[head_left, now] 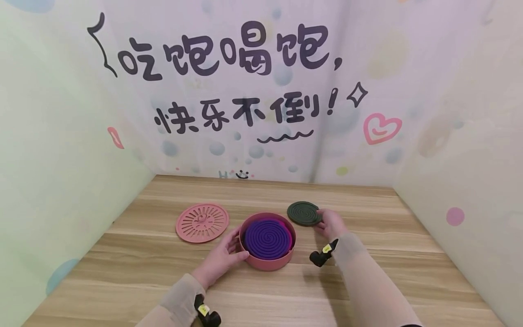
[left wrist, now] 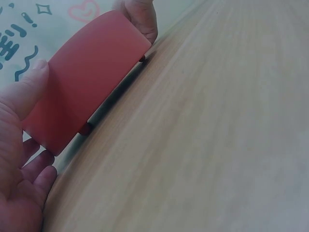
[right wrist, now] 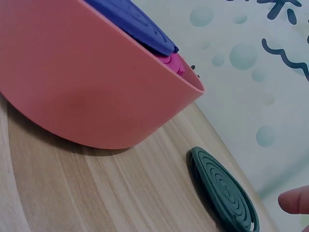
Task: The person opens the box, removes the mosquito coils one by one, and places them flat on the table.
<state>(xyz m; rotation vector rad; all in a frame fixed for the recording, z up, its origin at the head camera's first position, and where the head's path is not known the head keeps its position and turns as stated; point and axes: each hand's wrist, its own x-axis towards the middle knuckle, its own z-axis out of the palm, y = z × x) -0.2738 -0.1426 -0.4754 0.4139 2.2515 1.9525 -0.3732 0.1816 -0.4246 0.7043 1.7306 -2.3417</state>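
Note:
A round pink mosquito coil box (head_left: 269, 263) stands on the wooden table. In it lies a purple-blue mosquito coil (head_left: 267, 239), with a bright pink coil (right wrist: 173, 63) showing beneath. My left hand (head_left: 222, 259) holds the box at its left side, thumb (left wrist: 37, 79) against the outer wall and fingers around the lower edge. Behind the box to the right, a dark green mosquito coil (head_left: 303, 213) rests on the table. My right hand (head_left: 332, 223) reaches the green coil's right edge; in the right wrist view one fingertip (right wrist: 295, 199) stands apart from it.
A pink slotted lid (head_left: 202, 222) with a raised middle lies on the table (head_left: 261, 299) left of the box. Light printed sheets (head_left: 245, 154) with lettering and bubbles wall the table at the back and both sides.

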